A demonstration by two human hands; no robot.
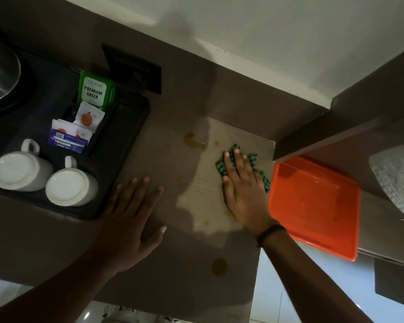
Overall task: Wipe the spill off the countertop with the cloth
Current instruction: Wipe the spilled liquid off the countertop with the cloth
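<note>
A green and black checked cloth (pixel 252 159) lies flat on the brown countertop (pixel 173 206), near the right end. My right hand (pixel 243 192) presses down on it with fingers spread, palm over most of the cloth. Brownish spill marks show on the counter: a larger patch (pixel 194 142) just left of the cloth, a small drop (pixel 216 143) beside it, and a round spot (pixel 219 266) near the front edge. My left hand (pixel 131 224) rests flat on the counter with fingers apart, holding nothing.
A black tray (pixel 126 145) at the left holds two upturned white mugs (pixel 21 171) (pixel 71 185) and tea sachets (pixel 95 93). An orange tray (pixel 313 206) sits just right of the cloth. A dark wall socket (pixel 133 68) is behind. The counter's front edge runs below.
</note>
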